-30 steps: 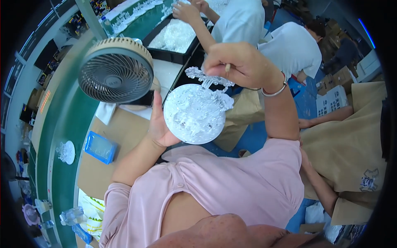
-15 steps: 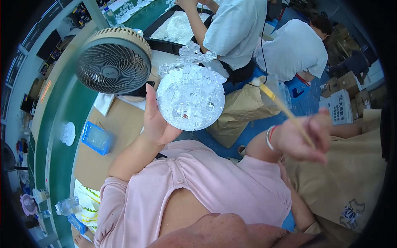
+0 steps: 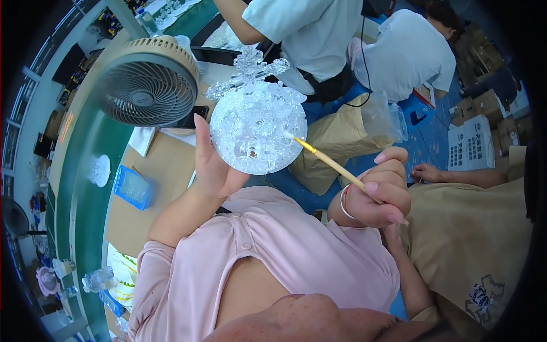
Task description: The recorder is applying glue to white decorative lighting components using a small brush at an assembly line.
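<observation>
1. Right hand [image 3: 379, 191], lower right: fingers pinched on thin wooden brush [image 3: 333, 165]; tip back at right rim of ornament after a swing away to the right.
2. Left hand [image 3: 213, 165], centre: clamped under round clear crystal ornament [image 3: 256, 128], raised higher than before, centre frame.
3. Reads as dab resumed.
4. Beyond, upper left: beige fan [image 3: 148, 82] on tabletop [image 3: 159, 171]; blue box [image 3: 131, 187].

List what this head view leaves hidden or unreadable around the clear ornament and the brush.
- Left hand: its fingers are hidden behind the clear ornament.
- Brush: its rear end is hidden inside the right hand.
- Brush tip: too small to tell whether it is wet.
- Ornament's inner parts: a glare-filled jumble.
</observation>
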Motion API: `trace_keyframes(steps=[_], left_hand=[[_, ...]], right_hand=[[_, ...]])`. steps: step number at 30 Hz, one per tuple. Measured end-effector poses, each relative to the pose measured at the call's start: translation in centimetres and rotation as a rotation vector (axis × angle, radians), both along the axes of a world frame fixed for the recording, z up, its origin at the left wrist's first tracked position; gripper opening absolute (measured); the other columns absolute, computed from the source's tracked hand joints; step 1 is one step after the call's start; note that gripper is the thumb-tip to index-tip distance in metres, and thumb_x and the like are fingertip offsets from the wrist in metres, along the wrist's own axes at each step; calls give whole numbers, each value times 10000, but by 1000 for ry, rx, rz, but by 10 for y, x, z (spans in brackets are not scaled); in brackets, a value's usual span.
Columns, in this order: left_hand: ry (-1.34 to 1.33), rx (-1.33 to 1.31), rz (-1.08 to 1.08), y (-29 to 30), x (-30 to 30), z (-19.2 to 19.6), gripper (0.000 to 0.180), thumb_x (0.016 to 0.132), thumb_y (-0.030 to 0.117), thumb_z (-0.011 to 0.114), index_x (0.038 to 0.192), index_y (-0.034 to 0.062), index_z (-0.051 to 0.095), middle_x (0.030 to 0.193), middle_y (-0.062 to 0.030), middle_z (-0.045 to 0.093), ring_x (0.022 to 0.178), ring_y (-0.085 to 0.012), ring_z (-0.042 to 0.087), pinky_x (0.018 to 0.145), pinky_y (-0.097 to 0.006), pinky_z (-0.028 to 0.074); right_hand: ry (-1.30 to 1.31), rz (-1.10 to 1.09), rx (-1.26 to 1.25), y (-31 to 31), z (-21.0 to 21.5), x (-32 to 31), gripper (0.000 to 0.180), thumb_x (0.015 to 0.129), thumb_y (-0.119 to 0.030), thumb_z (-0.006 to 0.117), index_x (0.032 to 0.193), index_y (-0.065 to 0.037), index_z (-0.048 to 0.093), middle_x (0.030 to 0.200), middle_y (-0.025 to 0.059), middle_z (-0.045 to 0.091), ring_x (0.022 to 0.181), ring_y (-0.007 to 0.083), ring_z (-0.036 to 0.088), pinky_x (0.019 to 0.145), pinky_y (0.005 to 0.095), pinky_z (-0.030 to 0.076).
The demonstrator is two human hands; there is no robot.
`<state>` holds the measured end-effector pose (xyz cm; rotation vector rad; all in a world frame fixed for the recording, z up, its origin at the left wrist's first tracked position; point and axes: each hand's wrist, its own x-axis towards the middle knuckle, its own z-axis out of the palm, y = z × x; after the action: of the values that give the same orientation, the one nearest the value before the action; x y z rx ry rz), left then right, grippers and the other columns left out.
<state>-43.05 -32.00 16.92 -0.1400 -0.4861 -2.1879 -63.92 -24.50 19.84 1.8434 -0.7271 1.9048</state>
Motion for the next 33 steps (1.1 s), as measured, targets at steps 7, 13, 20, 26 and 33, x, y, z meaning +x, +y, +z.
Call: trace_keyframes(steps=[7, 13, 20, 26, 33], left_hand=[[-134, 19, -37, 7, -2, -1, 724, 871, 624, 307, 1334, 71, 364, 1324, -113, 449, 1218, -262, 433, 1036, -430, 314], [-169, -58, 6, 20, 8, -18, 674, 894, 585, 304, 1338, 80, 362, 1331, -84, 440, 1224, -222, 419, 1037, -389, 314], [-354, -203, -66, 22, 41, -14, 652, 905, 542, 355, 1311, 32, 382, 1292, -80, 463, 1188, -183, 433, 1011, -353, 334], [-441, -314, 191, 24, 73, 1, 639, 899, 526, 414, 1306, 35, 387, 1223, -90, 504, 1152, -156, 450, 958, -335, 382], [-1439, -764, 1359, -88, 274, 17, 251, 923, 173, 428, 924, 34, 637, 855, -84, 652, 725, -171, 605, 655, -283, 479]], right_hand=[[-457, 57, -96, -23, -9, 7, 559, 972, -421, 164, 1109, 47, 436, 854, 307, 604, 827, 432, 609, 853, 531, 469], [-88, 230, 242, -38, 4, 41, 428, 943, -309, 394, 1157, 60, 438, 1024, 305, 572, 966, 385, 587, 913, 456, 442], [-93, 515, 462, -40, 11, 73, 397, 856, -259, 616, 1091, 34, 488, 1110, 255, 551, 937, 318, 608, 845, 400, 500], [-202, 472, 355, -58, 10, 91, 336, 845, -263, 630, 960, 22, 494, 890, 177, 565, 733, 249, 601, 659, 368, 547], [-379, 13, 338, -63, 16, 59, 321, 879, -292, 580, 914, 20, 511, 802, 141, 571, 701, 221, 560, 632, 331, 516]])
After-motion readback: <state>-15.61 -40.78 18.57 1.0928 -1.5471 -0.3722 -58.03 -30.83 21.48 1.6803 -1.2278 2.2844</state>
